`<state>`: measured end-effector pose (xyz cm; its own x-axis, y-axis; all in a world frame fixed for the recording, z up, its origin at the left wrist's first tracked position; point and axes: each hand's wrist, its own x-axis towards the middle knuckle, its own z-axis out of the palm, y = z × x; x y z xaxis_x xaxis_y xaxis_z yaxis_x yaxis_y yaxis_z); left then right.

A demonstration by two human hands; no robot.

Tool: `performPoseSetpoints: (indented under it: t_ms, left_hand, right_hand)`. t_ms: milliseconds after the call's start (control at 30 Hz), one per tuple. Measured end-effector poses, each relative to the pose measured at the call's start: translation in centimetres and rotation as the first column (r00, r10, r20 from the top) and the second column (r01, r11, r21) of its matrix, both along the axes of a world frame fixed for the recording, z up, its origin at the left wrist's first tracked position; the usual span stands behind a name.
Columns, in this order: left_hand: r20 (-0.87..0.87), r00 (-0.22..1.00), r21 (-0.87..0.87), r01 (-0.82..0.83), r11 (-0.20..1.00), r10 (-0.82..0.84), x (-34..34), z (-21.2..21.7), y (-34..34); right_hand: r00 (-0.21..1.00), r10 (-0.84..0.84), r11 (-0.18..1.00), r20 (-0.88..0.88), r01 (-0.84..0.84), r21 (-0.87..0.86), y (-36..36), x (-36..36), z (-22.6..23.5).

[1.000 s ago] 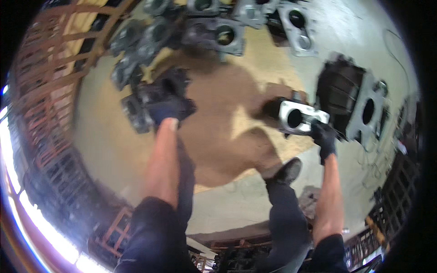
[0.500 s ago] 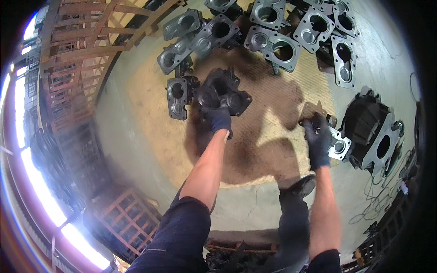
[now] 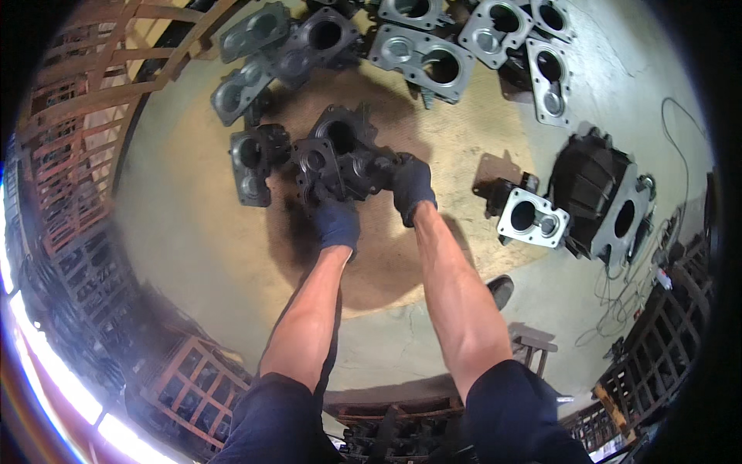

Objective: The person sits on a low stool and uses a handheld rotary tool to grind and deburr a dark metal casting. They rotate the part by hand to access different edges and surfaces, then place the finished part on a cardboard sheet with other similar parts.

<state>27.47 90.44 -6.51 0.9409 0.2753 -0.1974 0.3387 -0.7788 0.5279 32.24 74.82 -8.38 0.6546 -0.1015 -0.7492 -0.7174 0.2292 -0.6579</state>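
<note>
Both hands wear dark gloves and are extended downward over a concrete floor [image 3: 185, 232] with a brown stained patch at its centre. The left hand [image 3: 336, 223] is clenched on the near edge of a dark cast-metal housing with round bores [image 3: 338, 155]; the right hand [image 3: 412, 185] grips the same housing at its right side. Whether the housing rests on the floor or is raised clear of it cannot be determined.

Just left of the held housing lies a second dark cast housing with two bores [image 3: 251, 164], close beside it; contact between the two cannot be confirmed. Beyond them, along the far side, a row of grey metal flanged castings with large circular openings [image 3: 421, 58] lies flat on the floor, several touching or overlapping.

To the right, well apart from the hands, a light grey flanged casting [image 3: 533, 218] lies next to a large black ribbed casing [image 3: 591, 182]. Thin cables [image 3: 626, 298] trail across the floor near these. A dark shoe [image 3: 501, 290] shows beside the right forearm. Rust-orange metal racks [image 3: 85, 100] stand along the left edge.
</note>
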Motion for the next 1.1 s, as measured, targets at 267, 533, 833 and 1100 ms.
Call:
performPoseSetpoints:
  t_ms: [267, 533, 833, 1100]
  left_hand:
    - [-0.209, 0.968, -0.289, 0.075, 0.955, -0.139, -5.9, -0.6, -10.5]
    - [-0.138, 0.932, -0.309, 0.282, 0.908, -0.336, -7.6, -1.8, -15.5]
    - [-0.021, 0.999, 0.303, 0.055, 0.951, -0.050, 9.8, 2.5, 10.4]
    - [-0.167, 0.868, 0.458, 0.488, 0.743, -0.467, 12.5, -3.5, 17.0]
  right_hand:
    - [0.956, -0.291, 0.952, -0.016, 0.288, -0.105, -11.5, -11.7, -1.6]
    - [0.966, -0.251, 0.956, -0.066, 0.237, -0.172, -11.8, -19.8, -1.0]
    - [0.779, -0.428, 0.865, -0.459, 0.499, 0.040, -4.6, -22.9, 4.8]
    - [0.865, -0.260, 0.949, -0.428, 0.311, 0.052, -5.0, -21.2, 7.4]
